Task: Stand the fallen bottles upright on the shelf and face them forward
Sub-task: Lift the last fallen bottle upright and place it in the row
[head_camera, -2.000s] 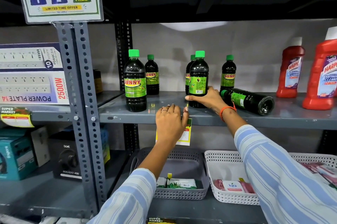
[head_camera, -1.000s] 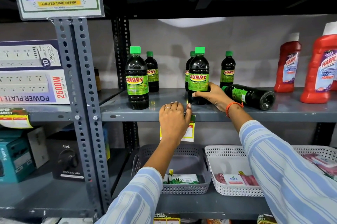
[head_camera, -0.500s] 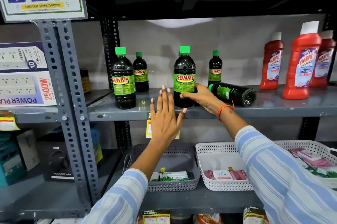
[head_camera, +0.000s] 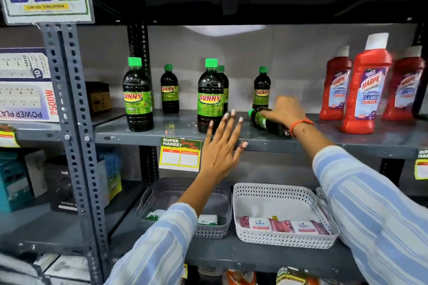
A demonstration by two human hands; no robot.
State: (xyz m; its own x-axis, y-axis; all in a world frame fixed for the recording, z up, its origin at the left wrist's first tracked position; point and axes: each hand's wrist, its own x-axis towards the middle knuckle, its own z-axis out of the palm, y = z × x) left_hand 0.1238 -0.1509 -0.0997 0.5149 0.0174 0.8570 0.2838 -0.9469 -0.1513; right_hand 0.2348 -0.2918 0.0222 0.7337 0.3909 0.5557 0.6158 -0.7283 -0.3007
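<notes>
the right hand (head_camera: 286,108) has left the standing front bottle (head_camera: 209,97) and now lies over the fallen bottle (head_camera: 266,122), fingers laid along its side; whether they close round it i cannot tell, the hand is blurred. the left hand (head_camera: 222,148) has lifted off the shelf (head_camera: 139,137) edge and hangs spread, fingers apart, touching nothing. six dark green-capped bottles show: five upright, one on its side with its cap pointing left, near the shelf's front edge. one upright bottle is mostly hidden behind the front one. three red cleaner bottles (head_camera: 363,90) stand to the right, smeared. two baskets (head_camera: 280,215) sit below.
</notes>
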